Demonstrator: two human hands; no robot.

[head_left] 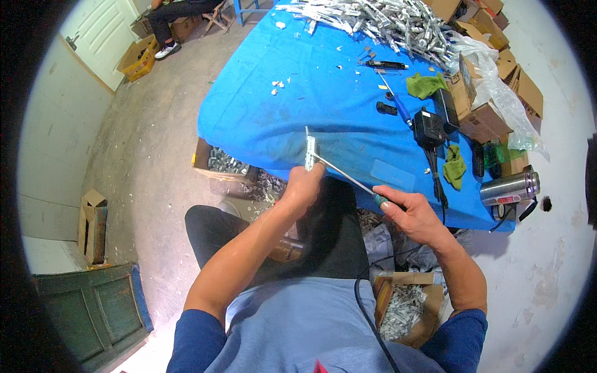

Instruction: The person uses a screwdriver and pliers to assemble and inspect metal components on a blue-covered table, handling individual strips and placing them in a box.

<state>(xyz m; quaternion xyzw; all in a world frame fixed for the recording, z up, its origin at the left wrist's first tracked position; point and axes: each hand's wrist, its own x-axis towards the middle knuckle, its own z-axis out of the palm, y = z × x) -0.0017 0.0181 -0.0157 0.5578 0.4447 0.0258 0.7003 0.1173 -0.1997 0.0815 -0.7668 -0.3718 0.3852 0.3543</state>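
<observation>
At the near edge of the blue-covered table, my left hand (304,186) pinches the lower end of a slim white and silver part (310,149). A thin wire or pin sticks up from the part's far end. My right hand (413,214) is closed around the green handle of a screwdriver (344,173). Its long metal shaft slants up and left, and the tip meets the side of the part near my left fingertips. Whether the tip is wedged into the part or only rests on it, I cannot tell.
A heap of similar silver-white parts (398,25) covers the table's far end. Along the right lie a blue-handled screwdriver (401,109), a black power adapter (428,128), green cloths (426,85) and a steel flask (510,188). Boxes of small parts (227,163) stand below. Another person sits far left.
</observation>
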